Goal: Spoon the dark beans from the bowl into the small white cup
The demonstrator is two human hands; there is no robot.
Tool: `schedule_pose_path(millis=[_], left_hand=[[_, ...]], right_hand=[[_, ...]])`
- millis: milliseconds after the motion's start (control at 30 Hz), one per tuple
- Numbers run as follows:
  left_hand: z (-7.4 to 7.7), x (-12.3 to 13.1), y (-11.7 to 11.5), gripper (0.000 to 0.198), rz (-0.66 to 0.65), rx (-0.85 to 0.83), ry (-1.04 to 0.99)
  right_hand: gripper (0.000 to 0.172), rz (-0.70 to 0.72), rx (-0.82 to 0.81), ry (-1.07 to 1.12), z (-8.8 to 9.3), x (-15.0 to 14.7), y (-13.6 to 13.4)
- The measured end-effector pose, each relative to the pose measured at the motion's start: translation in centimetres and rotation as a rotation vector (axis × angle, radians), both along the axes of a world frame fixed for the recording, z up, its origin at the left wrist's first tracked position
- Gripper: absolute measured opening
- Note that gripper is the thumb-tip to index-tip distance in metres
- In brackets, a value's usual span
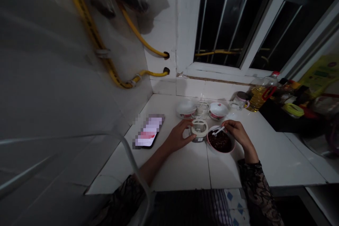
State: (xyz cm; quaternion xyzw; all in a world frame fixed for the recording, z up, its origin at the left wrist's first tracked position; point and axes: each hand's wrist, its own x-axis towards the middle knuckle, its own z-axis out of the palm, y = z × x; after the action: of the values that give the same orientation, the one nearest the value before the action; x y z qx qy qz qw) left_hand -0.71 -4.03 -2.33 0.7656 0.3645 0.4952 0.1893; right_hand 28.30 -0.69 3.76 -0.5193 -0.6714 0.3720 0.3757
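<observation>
My left hand (pixel 182 135) is wrapped round the side of a small clear jar (pixel 199 130) with a pale rim, which stands on the white tiled counter. In my right hand (pixel 234 129) is a small white spoon (pixel 217 131), pinched between the fingers. Its head is over a bowl (pixel 221 146) filled with a dark red-brown, chunky mixture. The bowl stands just to the right of the jar. Behind them are two white bowls with red patterns, the left bowl (pixel 185 108) and the right bowl (pixel 218 110), with a clear glass container (pixel 201 110) between them.
A phone (pixel 149 131) with a lit screen lies at the left. A glass jar (pixel 239 100), an oil bottle (pixel 258 95) and a green-lidded container (pixel 293 110) stand at the back right. Yellow pipes (pixel 106 60) run along the left wall, and a barred window (pixel 225 17) is behind.
</observation>
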Motion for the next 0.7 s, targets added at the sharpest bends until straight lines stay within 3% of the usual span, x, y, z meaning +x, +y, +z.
schedule_pose_path(millis=[333,700], left_hand=[[0.02,-0.01,-0.05,0.027,-0.011,-0.011,-0.012],[-0.07,0.04,0.04,0.027,-0.014,0.001,-0.012]], right_hand=[[0.036,-0.019,0.011,-0.002,-0.06,-0.17,-0.20],[0.044,-0.129,0.031,0.039,-0.04,0.00,-0.11]])
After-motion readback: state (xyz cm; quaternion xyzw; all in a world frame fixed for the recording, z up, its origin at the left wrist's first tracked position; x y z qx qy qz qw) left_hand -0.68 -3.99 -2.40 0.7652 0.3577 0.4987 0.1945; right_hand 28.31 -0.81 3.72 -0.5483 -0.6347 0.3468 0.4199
